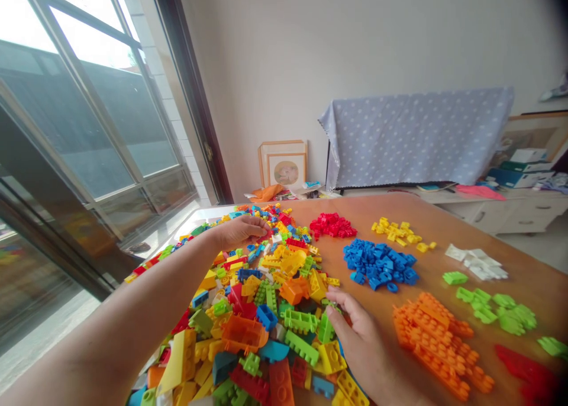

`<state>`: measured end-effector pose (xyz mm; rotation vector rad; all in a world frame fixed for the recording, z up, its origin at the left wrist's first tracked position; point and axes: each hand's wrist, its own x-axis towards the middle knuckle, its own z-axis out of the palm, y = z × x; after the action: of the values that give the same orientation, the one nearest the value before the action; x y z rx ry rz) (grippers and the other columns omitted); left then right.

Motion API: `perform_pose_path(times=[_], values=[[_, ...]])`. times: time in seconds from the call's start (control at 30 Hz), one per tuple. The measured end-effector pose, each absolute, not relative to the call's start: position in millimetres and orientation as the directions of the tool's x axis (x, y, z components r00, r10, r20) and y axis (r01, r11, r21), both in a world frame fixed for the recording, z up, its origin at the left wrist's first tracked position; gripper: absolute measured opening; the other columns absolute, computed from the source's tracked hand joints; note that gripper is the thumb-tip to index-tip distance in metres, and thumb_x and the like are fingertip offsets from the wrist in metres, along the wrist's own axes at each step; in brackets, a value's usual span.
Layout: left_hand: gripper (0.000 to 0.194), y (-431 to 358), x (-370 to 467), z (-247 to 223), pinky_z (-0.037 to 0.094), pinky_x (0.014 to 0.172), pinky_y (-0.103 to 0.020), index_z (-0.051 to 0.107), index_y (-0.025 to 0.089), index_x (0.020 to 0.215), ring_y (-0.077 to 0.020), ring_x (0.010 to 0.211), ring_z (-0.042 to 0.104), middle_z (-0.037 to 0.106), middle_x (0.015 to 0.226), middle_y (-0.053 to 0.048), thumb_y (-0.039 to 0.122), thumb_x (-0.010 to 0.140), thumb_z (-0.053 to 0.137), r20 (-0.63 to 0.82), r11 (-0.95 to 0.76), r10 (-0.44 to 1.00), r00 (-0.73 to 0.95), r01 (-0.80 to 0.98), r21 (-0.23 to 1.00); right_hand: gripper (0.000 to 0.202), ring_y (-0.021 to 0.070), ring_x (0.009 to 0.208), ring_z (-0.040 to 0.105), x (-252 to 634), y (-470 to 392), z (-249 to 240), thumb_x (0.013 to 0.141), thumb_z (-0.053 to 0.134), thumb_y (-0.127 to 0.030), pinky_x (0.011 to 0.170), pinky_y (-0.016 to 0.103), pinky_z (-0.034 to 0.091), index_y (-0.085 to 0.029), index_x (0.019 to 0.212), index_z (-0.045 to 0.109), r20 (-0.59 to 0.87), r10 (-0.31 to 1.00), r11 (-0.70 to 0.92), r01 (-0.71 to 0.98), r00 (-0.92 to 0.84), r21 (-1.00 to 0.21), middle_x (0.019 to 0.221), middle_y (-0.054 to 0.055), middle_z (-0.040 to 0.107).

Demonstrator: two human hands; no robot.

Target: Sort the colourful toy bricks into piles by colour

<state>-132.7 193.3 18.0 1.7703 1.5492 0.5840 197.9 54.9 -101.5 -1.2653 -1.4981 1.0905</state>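
A large mixed heap of toy building bricks (248, 335) in many colours spreads under and between my hands. Reaching over its far part, my left hand (243, 231) has its fingers drawn together in a pinch. Some red shows at those fingertips, but whether a piece is held cannot be made out. My right hand (357, 329) lies at the right edge of the heap, thumb and fingers apart. Its fingertips are close to a green brick (326, 329) and a yellow brick (318, 286), and nothing is visibly gripped.
Sorted piles lie on the brown table (394, 205): red bricks (332, 225), blue bricks (379, 264), yellow bricks (397, 231), white pieces (477, 261), green pieces (510, 311), orange bricks (437, 341) and red pieces (526, 370). A window (97, 98) stands left; a dotted cloth (412, 139) hangs behind.
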Motion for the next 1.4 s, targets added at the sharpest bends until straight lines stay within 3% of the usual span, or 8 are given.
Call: perform_pose_path(times=[0.27,0.37,0.5,0.77,0.93,1.1,1.27,1.4], values=[[0.032,148.3,-65.4,39.5,0.043,0.062,-0.027,0.068,0.015,0.101,-0.0122,0.068,0.054,0.067,0.084,-0.005,0.035,0.077,0.074,-0.157,0.013,0.924,0.349,0.383,0.924,0.04,0.0284,0.127,0.061,202.6,43.6,-77.5,0.096,0.058,-0.045,0.112,0.044,0.048,-0.023,0.127,0.068,0.298,0.954,0.301,0.185,-0.042,-0.936,0.137,0.012,0.067],[0.029,124.5,-29.8,42.3,0.039,0.061,-0.025,0.069,0.015,0.097,-0.0112,0.067,0.054,0.065,0.079,-0.002,0.034,0.077,0.078,-0.169,0.035,0.873,0.458,0.286,0.958,0.049,0.0294,0.126,0.063,201.1,38.6,-63.5,0.094,0.062,-0.047,0.102,0.042,0.055,-0.023,0.137,0.062,0.168,0.982,0.162,-0.077,-0.08,-0.984,0.142,0.013,0.063],[0.031,98.9,12.8,31.9,0.043,0.064,-0.025,0.069,0.014,0.096,-0.0125,0.07,0.058,0.068,0.08,-0.003,0.038,0.079,0.079,-0.121,-0.044,0.822,0.557,0.274,0.961,0.053,0.0286,0.127,0.062,201.4,37.4,-49.4,0.089,0.072,-0.042,0.097,0.04,0.057,-0.025,0.139,0.062,0.002,0.983,-0.081,-0.441,-0.186,-0.894,0.145,0.009,0.061],[0.025,76.0,44.2,-1.7,0.047,0.063,-0.024,0.068,0.017,0.098,-0.0148,0.072,0.063,0.07,0.08,-0.001,0.036,0.083,0.073,0.04,-0.239,0.877,0.48,0.363,0.901,0.041,0.0214,0.098,0.072,207.9,46.4,-44.2,0.071,0.088,-0.04,0.088,0.035,0.059,-0.018,0.103,0.076,-0.078,0.981,-0.164,-0.551,-0.176,-0.818,0.106,0.007,0.077],[0.021,65.9,48.0,-7.9,0.053,0.074,-0.03,0.067,0.018,0.102,-0.0203,0.085,0.07,0.074,0.091,-0.004,0.033,0.087,0.068,0.032,-0.219,0.875,0.483,0.335,0.916,0.037,0.02,0.082,0.073,210.4,49.8,-51.1,0.073,0.083,-0.041,0.079,0.034,0.06,-0.017,0.099,0.075,-0.052,0.993,-0.091,-0.414,-0.103,-0.906,0.09,0.004,0.077],[0.027,51.0,58.5,-5.5,0.053,0.08,-0.032,0.063,0.018,0.106,-0.0188,0.089,0.068,0.072,0.096,-0.004,0.035,0.087,0.071,0.113,-0.208,0.883,0.456,0.162,0.965,0.035,0.0216,0.082,0.073,221.9,44.1,-48.5,0.085,0.07,-0.045,0.077,0.037,0.061,-0.018,0.107,0.074,0.154,0.988,0.151,-0.131,-0.008,-0.98,0.097,0.006,0.078],[0.033,39.4,58.4,2.5,0.047,0.07,-0.026,0.059,0.019,0.104,-0.0137,0.079,0.061,0.066,0.089,0.0,0.038,0.083,0.076,0.167,-0.231,0.937,0.308,0.185,0.955,0.03,0.0223,0.093,0.072,255.3,24.8,-10.8,0.09,0.064,-0.041,0.086,0.036,0.058,-0.02,0.109,0.074,0.366,0.927,0.353,0.134,0.088,-0.926,0.104,0.007,0.078],[0.035,33.8,45.8,2.1,0.047,0.071,-0.027,0.061,0.019,0.101,-0.0149,0.08,0.06,0.066,0.09,-0.001,0.044,0.082,0.077,0.148,-0.217,0.948,0.283,0.231,0.948,0.029,0.0207,0.081,0.071,315.5,14.0,3.3,0.089,0.063,-0.043,0.076,0.031,0.055,-0.019,0.101,0.075,0.425,0.886,0.355,0.318,0.185,-0.879,0.088,0.006,0.078]])
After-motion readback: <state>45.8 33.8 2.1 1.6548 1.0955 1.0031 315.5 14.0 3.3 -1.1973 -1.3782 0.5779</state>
